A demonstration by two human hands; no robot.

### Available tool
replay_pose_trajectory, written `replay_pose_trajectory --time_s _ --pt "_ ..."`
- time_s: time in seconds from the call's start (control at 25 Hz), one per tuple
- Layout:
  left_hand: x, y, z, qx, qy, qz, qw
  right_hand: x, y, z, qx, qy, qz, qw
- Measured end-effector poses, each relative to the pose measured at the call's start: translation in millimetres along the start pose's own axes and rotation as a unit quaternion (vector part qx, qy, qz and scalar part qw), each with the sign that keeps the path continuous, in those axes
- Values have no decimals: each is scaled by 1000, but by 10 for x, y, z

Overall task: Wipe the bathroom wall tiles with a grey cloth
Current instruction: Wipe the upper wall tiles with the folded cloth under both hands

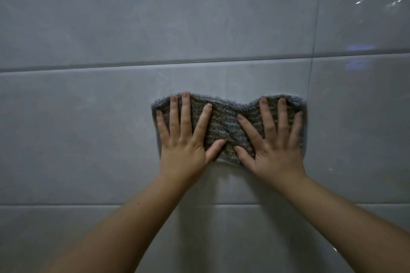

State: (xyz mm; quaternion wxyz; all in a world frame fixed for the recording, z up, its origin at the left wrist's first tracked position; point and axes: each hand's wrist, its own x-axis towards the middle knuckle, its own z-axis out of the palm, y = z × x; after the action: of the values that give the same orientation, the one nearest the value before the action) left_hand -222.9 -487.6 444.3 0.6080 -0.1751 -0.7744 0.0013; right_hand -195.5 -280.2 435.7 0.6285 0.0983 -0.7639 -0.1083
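Observation:
A grey fuzzy cloth (224,126) lies flat against the glossy grey wall tiles (88,128), in the middle row just below a horizontal grout line. My left hand (185,139) presses on the cloth's left half with fingers spread and straight. My right hand (274,142) presses on its right half the same way. Both thumbs point inward and nearly meet at the cloth's lower middle. The cloth's top edge dips between the two hands.
A horizontal grout line (155,64) runs above the cloth and another (88,204) below my wrists. A vertical joint (311,68) passes just right of the cloth. Light glints show on the tiles at the upper right.

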Motion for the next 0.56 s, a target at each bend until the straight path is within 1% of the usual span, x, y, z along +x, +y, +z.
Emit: replay_pose_trajectory --time_s 0.08,0.12,0.2,0.28,0.36,0.48,0.56 --pt "290 23 -41 -7 7 21 1000 252 103 -20 7 15 -13 1000" --pt "499 60 -73 -10 18 19 1000 426 176 -39 7 29 -6 1000" --pt "903 176 -132 -15 35 -3 999 733 362 -101 2 45 23 999" --pt "1130 282 -169 -12 35 -23 999 883 540 -147 -6 40 40 998" --pt "1145 330 -173 -10 32 -25 999 834 605 -170 -9 32 63 997" --pt "853 376 -113 -13 30 9 999 484 541 -131 -9 29 112 993" --pt "525 415 -44 -18 22 30 999 136 466 -82 -10 18 106 994"
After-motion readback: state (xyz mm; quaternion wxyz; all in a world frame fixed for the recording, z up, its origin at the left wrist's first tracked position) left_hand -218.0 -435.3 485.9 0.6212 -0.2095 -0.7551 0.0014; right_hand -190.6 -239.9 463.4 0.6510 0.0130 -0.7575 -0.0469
